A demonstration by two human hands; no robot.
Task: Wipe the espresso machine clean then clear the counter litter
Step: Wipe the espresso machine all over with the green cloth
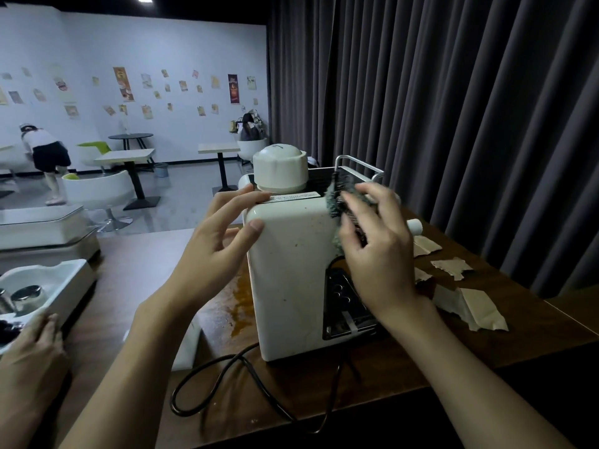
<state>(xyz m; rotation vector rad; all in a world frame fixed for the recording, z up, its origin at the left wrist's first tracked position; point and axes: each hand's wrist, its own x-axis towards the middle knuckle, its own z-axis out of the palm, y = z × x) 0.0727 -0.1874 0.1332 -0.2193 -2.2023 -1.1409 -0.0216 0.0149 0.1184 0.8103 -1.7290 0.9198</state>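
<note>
- Where a dark pleated curtain (453, 108) hangs along the right, a brown wooden counter (534, 322) runs in front of it, with a café room of white tables and chairs open on the left.
- On that counter, near its middle, stands the espresso machine (288, 280), cream-white and upright. A round white cap (280, 170) sits on top, with a metal rail (359, 163) at the top right. Small brown specks dot the side facing the camera.
- A white tray (74, 277) sits at the counter's left end with metal cups (27, 296) in it, and another hand (35, 345) rests flat on its near edge.
- The left hand (214, 251) is released, its fingers spread and nearly straight. The fingertips touch the machine's top left edge and the thumb tip lies against its side.
- The right hand (379, 254) grasps a grey cloth (334, 202), fingers curled over it, and presses it to the machine's upper right corner.
- A black cord (227, 374) loops over the counter in front of the machine.
- Torn paper scraps (476, 307) lie to the machine's right — several pieces, near one another.
- A brown stain (238, 303) marks the wood just left of the machine's base.
</note>
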